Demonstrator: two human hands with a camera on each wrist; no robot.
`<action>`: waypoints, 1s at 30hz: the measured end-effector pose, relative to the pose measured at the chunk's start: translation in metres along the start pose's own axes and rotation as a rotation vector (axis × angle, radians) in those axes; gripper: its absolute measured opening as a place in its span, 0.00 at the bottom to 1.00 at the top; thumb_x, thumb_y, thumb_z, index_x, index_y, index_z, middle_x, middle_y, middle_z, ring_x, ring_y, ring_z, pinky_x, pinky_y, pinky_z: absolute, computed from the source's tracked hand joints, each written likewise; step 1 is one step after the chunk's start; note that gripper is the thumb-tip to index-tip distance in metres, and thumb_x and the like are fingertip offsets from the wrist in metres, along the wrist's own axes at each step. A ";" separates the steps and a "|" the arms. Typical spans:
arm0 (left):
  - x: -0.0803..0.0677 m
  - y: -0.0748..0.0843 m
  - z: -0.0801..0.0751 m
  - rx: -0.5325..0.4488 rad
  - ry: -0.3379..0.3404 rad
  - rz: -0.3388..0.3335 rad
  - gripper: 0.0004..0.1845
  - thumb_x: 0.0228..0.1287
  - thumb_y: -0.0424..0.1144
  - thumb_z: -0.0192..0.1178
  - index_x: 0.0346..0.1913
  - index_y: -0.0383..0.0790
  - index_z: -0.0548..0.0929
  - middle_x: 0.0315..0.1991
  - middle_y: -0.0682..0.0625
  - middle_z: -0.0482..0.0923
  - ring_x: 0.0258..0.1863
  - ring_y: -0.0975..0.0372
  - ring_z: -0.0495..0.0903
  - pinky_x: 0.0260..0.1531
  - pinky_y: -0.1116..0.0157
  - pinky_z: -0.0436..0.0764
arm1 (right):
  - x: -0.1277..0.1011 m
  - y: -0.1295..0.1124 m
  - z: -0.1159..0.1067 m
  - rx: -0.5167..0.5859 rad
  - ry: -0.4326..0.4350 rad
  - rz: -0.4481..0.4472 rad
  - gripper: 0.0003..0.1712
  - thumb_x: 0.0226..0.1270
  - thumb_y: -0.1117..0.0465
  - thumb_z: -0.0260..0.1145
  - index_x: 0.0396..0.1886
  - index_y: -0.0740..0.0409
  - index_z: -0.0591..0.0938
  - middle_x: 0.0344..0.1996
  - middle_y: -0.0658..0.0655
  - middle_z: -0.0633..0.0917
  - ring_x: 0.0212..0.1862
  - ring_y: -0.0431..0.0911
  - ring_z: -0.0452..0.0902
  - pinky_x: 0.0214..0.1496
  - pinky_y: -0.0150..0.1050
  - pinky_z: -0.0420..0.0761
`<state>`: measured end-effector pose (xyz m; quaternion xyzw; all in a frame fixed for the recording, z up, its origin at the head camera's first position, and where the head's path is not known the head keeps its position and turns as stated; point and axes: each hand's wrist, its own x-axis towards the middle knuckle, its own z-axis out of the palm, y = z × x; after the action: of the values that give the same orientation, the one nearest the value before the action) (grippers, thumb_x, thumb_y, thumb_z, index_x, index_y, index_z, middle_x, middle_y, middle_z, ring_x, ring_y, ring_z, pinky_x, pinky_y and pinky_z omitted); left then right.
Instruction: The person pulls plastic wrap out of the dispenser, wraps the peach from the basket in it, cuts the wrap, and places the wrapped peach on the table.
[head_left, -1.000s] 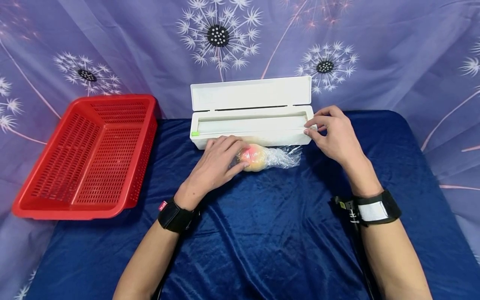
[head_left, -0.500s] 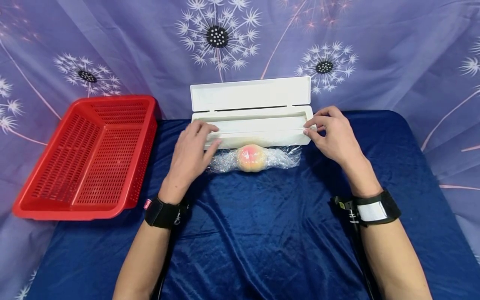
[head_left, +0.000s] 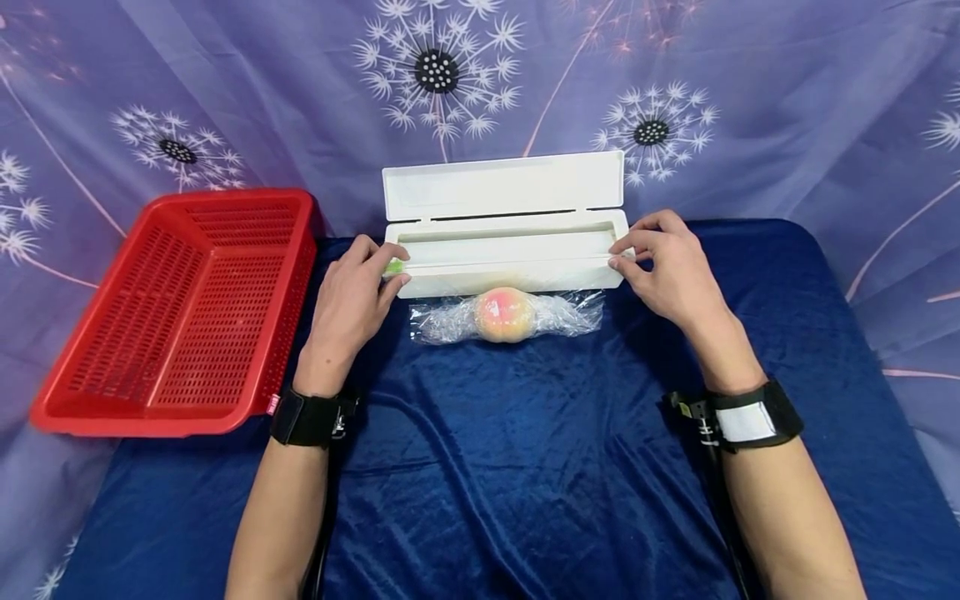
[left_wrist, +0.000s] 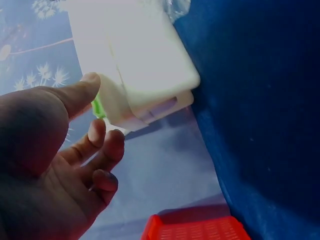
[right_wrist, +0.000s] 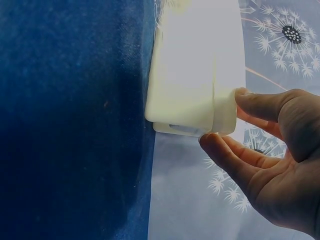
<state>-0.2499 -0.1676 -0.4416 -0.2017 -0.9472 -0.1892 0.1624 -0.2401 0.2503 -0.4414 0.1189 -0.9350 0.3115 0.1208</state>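
Observation:
A white cling film dispenser [head_left: 510, 277] stands at the back of the table with its lid [head_left: 502, 187] raised and a pale roll [head_left: 502, 248] inside. My left hand [head_left: 348, 296] holds its left end, thumb on the front and index finger over the top edge, beside a green slider [head_left: 393, 267]. At the right end, my right hand [head_left: 671, 271] pinches the front top edge between thumb and fingertips. Whether clear film lies between the fingers cannot be seen. In front of the dispenser lies a peach [head_left: 504, 315] wrapped in clear film, its film ends twisted out to both sides.
A red perforated basket [head_left: 288, 333] stands at the left, close to my left forearm. Dark blue cloth [head_left: 510, 467] covers the table. Behind hangs a purple curtain [head_left: 300, 100] with dandelion prints, near the dispenser's raised lid.
My left hand has moved left, from beside the wrapped peach to the dispenser's left end, uncovering the peach and its left film tail. The right hand has stayed at the right end.

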 end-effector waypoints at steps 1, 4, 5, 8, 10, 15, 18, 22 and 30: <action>0.000 -0.001 0.001 0.003 -0.007 0.007 0.13 0.74 0.42 0.69 0.56 0.43 0.86 0.41 0.45 0.73 0.33 0.50 0.75 0.41 0.48 0.75 | 0.000 0.000 0.000 0.002 0.000 0.000 0.08 0.72 0.65 0.74 0.45 0.64 0.91 0.54 0.69 0.78 0.45 0.62 0.84 0.52 0.59 0.81; 0.000 -0.002 0.002 0.003 -0.023 0.007 0.13 0.74 0.42 0.69 0.56 0.43 0.85 0.40 0.46 0.72 0.32 0.50 0.74 0.42 0.48 0.74 | 0.000 0.001 0.000 0.005 0.001 -0.002 0.08 0.72 0.65 0.73 0.45 0.64 0.91 0.54 0.69 0.78 0.45 0.62 0.84 0.52 0.59 0.81; 0.001 -0.002 0.002 -0.001 -0.028 0.004 0.13 0.75 0.42 0.68 0.56 0.43 0.85 0.40 0.46 0.72 0.33 0.50 0.73 0.42 0.48 0.74 | 0.000 0.001 0.000 0.006 0.001 -0.003 0.08 0.72 0.65 0.73 0.45 0.64 0.91 0.54 0.69 0.78 0.45 0.62 0.84 0.52 0.59 0.81; 0.001 -0.004 0.002 -0.018 -0.037 0.002 0.13 0.74 0.42 0.69 0.55 0.41 0.85 0.39 0.46 0.73 0.33 0.50 0.73 0.42 0.48 0.73 | 0.000 0.001 0.000 0.004 0.003 -0.004 0.08 0.72 0.65 0.73 0.46 0.65 0.91 0.54 0.68 0.78 0.45 0.62 0.84 0.52 0.59 0.81; 0.001 -0.005 0.002 -0.032 -0.040 0.005 0.13 0.74 0.41 0.69 0.55 0.40 0.85 0.38 0.46 0.74 0.33 0.50 0.73 0.43 0.48 0.73 | 0.000 0.001 0.000 0.002 0.003 -0.005 0.08 0.72 0.65 0.73 0.46 0.65 0.91 0.54 0.68 0.78 0.45 0.62 0.84 0.52 0.59 0.81; 0.002 -0.008 0.001 -0.072 -0.056 -0.015 0.13 0.73 0.40 0.70 0.55 0.39 0.86 0.39 0.47 0.75 0.35 0.52 0.75 0.44 0.50 0.73 | 0.000 0.002 0.001 0.003 0.000 -0.008 0.08 0.72 0.65 0.73 0.46 0.65 0.91 0.54 0.68 0.78 0.46 0.62 0.84 0.53 0.59 0.82; 0.002 -0.009 0.001 -0.082 -0.067 -0.026 0.13 0.72 0.40 0.70 0.55 0.39 0.87 0.39 0.47 0.75 0.35 0.53 0.75 0.45 0.51 0.72 | 0.000 0.002 0.001 0.007 -0.005 -0.003 0.08 0.72 0.64 0.73 0.46 0.65 0.91 0.54 0.68 0.78 0.46 0.62 0.84 0.53 0.59 0.82; 0.002 -0.009 0.002 -0.084 -0.062 -0.016 0.13 0.72 0.40 0.70 0.54 0.39 0.87 0.38 0.48 0.75 0.34 0.53 0.74 0.42 0.53 0.72 | -0.001 0.002 0.001 0.010 -0.009 0.005 0.08 0.72 0.64 0.73 0.46 0.65 0.91 0.55 0.68 0.78 0.46 0.62 0.84 0.53 0.59 0.81; 0.002 -0.009 0.003 -0.106 -0.029 0.051 0.10 0.73 0.36 0.69 0.51 0.36 0.85 0.39 0.45 0.77 0.34 0.51 0.77 0.39 0.52 0.77 | 0.000 0.002 0.001 0.004 0.008 -0.012 0.07 0.71 0.65 0.74 0.45 0.65 0.91 0.53 0.68 0.78 0.45 0.63 0.84 0.52 0.59 0.81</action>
<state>-0.2561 -0.1735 -0.4460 -0.2368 -0.9326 -0.2320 0.1423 -0.2407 0.2514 -0.4435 0.1236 -0.9332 0.3129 0.1262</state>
